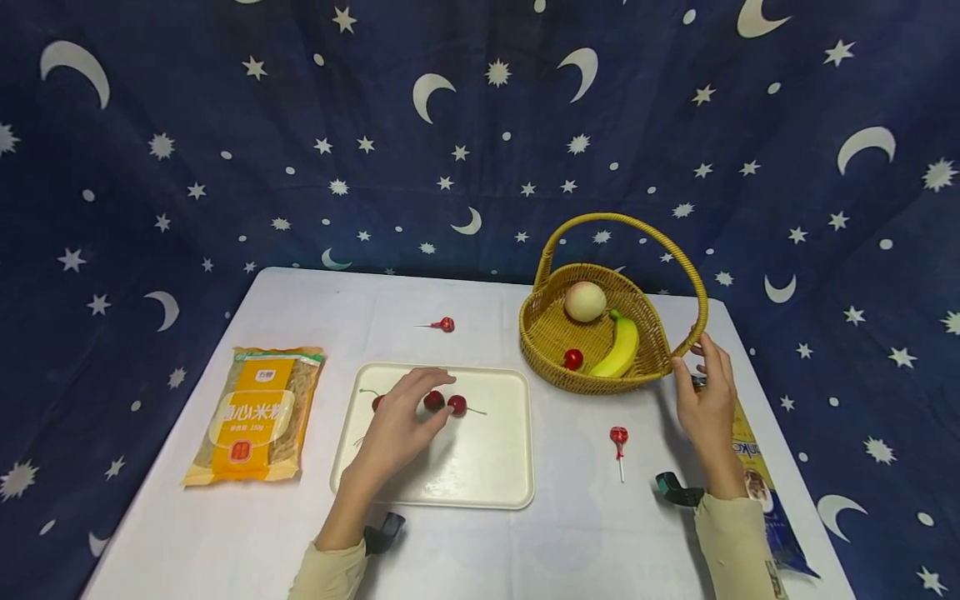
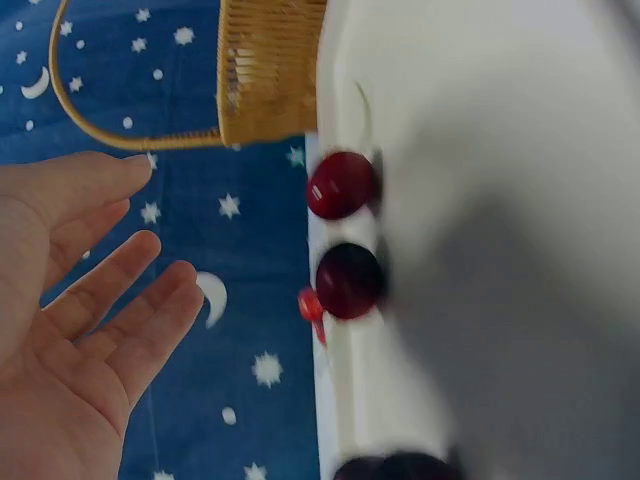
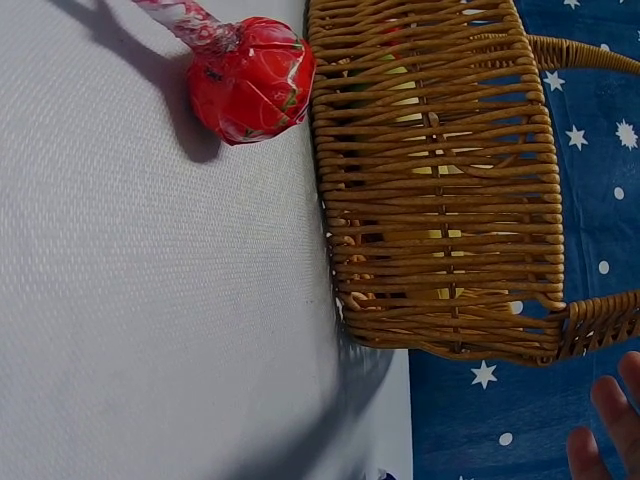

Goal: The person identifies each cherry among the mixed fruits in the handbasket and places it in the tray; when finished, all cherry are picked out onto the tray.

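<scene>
My left hand [image 1: 401, 421] hovers over a cream tray [image 1: 487, 467], its fingers loosely bent and apart with nothing between them. Close by its thumb and fingertips lie dark red cherries, one [image 1: 457, 406] with a stem pointing right and another [image 1: 434, 401] beside it. A further cherry [image 1: 377, 402] is partly covered by the hand. At the right end of a wicker basket [image 1: 543, 362], my right hand [image 1: 708, 404] has its thumb and fingertips right at the handle's base. The basket contains a peach [image 1: 585, 302], a banana [image 1: 621, 348] and a red cherry [image 1: 573, 359].
Behind the tray lies a red-wrapped lollipop [image 1: 447, 324]; a second lollipop [image 1: 618, 435] is in front of the basket. A noodle bag [image 1: 251, 417] lies at the left. Beside my right forearm is a blue and yellow packet [image 1: 783, 529]. A star-patterned cloth [image 1: 495, 208] hangs behind the table.
</scene>
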Demonstrator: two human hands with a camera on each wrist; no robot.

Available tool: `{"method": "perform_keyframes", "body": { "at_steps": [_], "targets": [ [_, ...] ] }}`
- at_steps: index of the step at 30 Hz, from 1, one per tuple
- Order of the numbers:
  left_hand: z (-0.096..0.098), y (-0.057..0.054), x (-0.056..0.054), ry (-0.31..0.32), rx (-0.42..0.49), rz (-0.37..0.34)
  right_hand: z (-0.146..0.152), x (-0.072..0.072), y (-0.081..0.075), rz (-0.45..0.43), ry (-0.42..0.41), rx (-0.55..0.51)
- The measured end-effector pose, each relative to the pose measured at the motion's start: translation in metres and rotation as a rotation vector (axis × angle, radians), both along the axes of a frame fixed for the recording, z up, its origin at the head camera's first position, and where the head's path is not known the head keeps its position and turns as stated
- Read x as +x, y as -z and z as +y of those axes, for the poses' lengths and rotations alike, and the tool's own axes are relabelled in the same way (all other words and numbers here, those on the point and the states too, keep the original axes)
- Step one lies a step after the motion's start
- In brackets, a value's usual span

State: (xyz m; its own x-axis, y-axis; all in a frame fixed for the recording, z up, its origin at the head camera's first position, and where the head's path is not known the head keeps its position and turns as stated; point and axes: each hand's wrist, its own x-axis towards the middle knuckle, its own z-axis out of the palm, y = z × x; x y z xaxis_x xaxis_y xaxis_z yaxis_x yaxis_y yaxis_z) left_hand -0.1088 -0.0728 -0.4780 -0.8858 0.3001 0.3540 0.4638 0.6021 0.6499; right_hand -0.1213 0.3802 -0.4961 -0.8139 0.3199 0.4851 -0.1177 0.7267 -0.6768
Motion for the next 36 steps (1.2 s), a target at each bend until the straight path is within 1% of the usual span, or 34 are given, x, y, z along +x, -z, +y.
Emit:
{"method": "perform_keyframes", "body": {
  "at_steps": [4,10,13,18,23,30,36],
  "targets": [
    [0.021,-0.008,-0.014,0.043,0.034,-0.028,0.001,0.0,0.001,0.003,-0.004,0.002],
    [0.057,-0.017,-0.04,0.153,0.084,-0.051,0.001,-0.001,0.0,0.011,-0.009,-0.001],
    [0.077,-0.02,-0.053,0.2,0.082,-0.072,0.0,0.0,0.0,0.009,-0.003,0.002],
    [0.11,-0.025,-0.071,0.255,0.053,-0.103,0.0,0.001,0.0,0.01,-0.007,-0.005],
    [0.136,-0.026,-0.083,0.281,0.018,-0.095,0.0,0.0,0.001,0.004,-0.013,-0.015],
    [0.163,-0.027,-0.097,0.305,0.018,-0.103,0.001,0.001,0.002,-0.001,-0.001,0.002],
    [0.185,-0.027,-0.105,0.298,-0.057,-0.125,0.002,0.002,0.002,0.016,-0.007,0.001]
  ]
}}
